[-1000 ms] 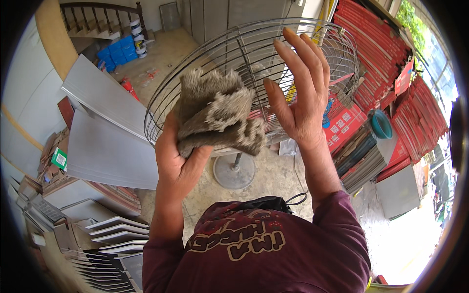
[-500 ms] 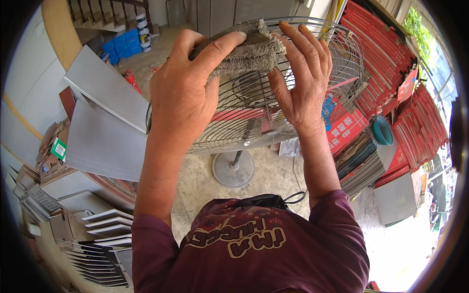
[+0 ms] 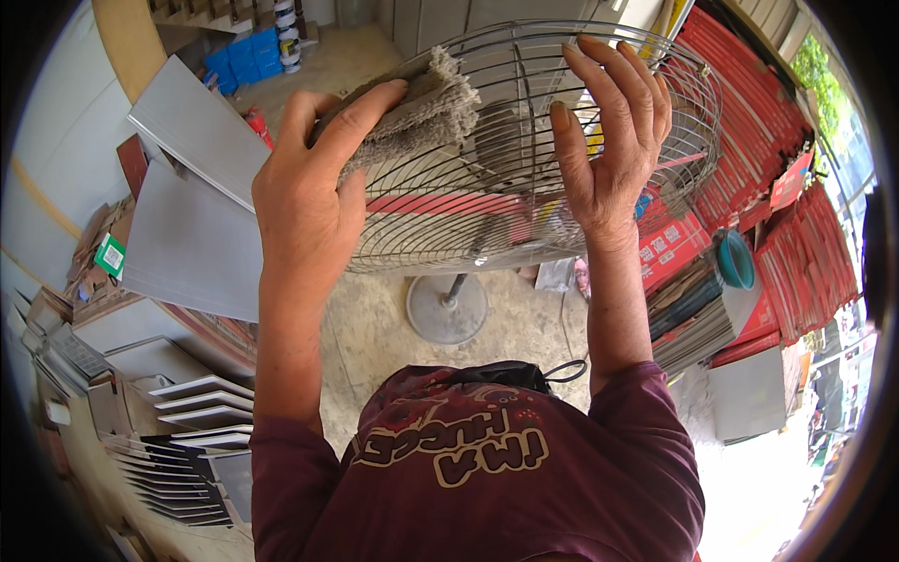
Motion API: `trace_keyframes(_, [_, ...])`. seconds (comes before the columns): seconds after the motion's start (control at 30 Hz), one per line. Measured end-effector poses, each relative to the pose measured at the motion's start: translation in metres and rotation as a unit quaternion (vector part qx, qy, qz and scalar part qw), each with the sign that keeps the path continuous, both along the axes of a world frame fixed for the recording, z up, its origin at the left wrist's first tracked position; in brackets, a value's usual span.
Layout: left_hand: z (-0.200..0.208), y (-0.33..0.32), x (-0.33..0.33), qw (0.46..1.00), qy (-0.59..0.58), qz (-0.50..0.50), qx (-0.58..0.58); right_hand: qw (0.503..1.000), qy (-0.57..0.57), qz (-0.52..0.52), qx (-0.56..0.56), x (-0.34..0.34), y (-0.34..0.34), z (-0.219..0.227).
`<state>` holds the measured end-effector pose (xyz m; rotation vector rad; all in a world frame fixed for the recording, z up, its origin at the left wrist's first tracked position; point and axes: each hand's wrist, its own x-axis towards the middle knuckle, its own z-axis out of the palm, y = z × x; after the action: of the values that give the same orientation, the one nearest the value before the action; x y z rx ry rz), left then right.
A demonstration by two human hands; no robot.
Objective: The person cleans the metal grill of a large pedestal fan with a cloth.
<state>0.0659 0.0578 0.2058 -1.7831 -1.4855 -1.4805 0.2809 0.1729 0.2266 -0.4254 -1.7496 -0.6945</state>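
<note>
A folded, dirty grey cloth (image 3: 412,117) is gripped in my left hand (image 3: 314,183), thumb on one side and fingers around the other. It is held over the left part of a large pedestal fan's wire cage (image 3: 440,215). My right hand (image 3: 613,140) holds nothing; its fingers are spread and bent in front of the right part of the cage, and I cannot tell whether the tips touch the wires. The fan's round grey base (image 3: 448,309) stands on the floor below the cage. Part of the cage's left side is hidden behind my left hand and the cloth.
Grey panels (image 3: 192,234) lean at the left, above a rack of thin tiles (image 3: 178,487). Stacks of red boxes (image 3: 749,122) rise on the right, with a teal bowl (image 3: 736,259) beside them. Blue boxes (image 3: 245,59) sit near the stairs at the back.
My left hand has moved left and slightly down with the cloth. The right hand has come away from the cloth and shifted right, its fingers now apart.
</note>
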Motion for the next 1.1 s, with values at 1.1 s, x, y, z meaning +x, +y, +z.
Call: trace_keyframes(1.1, [-0.019,-0.009,-0.016,0.984,-0.087,-0.046,0.15,0.999,0.037,0.009,0.032,-0.005,0.01,-0.006])
